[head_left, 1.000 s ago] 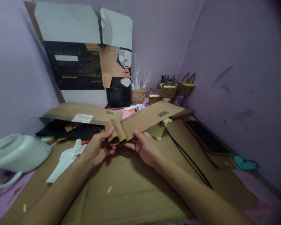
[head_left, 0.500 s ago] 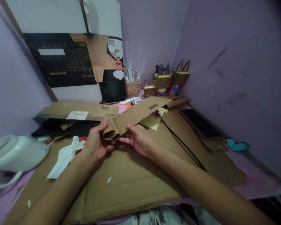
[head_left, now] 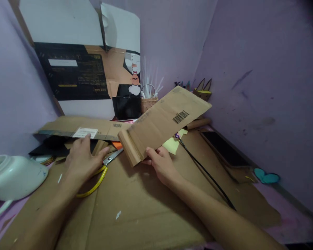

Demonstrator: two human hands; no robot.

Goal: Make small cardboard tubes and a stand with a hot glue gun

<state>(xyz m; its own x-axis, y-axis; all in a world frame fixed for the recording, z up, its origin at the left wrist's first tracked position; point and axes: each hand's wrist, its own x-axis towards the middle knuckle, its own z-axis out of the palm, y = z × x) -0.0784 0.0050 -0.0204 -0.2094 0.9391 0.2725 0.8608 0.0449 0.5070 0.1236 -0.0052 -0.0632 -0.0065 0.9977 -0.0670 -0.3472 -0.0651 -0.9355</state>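
My right hand (head_left: pixel 161 165) pinches the lower edge of a flat cardboard piece (head_left: pixel 169 119), thumb on top. The piece carries a barcode and slants up to the right. Its near-left end is rolled into a tube (head_left: pixel 129 147). My left hand (head_left: pixel 85 158) is off the cardboard, with fingers and thumb apart, above the left part of the table. Beside and partly beneath it lie scissors (head_left: pixel 104 173) with yellow handles, their blades pointing towards the rolled end. Part of the scissors is hidden by the left hand.
A cardboard sheet (head_left: pixel 146 215) covers the table. At left lies a white ceramic pot (head_left: pixel 18 177); behind are a folded carton (head_left: pixel 62 125) and a standing box panel (head_left: pixel 78 73). A black cable (head_left: pixel 206 168), a phone-like dark slab (head_left: pixel 225 147) and a teal heart (head_left: pixel 266 176) are at right.
My left hand has let go of the cardboard's rolled end and moved left over the scissors. The right hand keeps its hold, and the piece now tilts up with more of its face showing.
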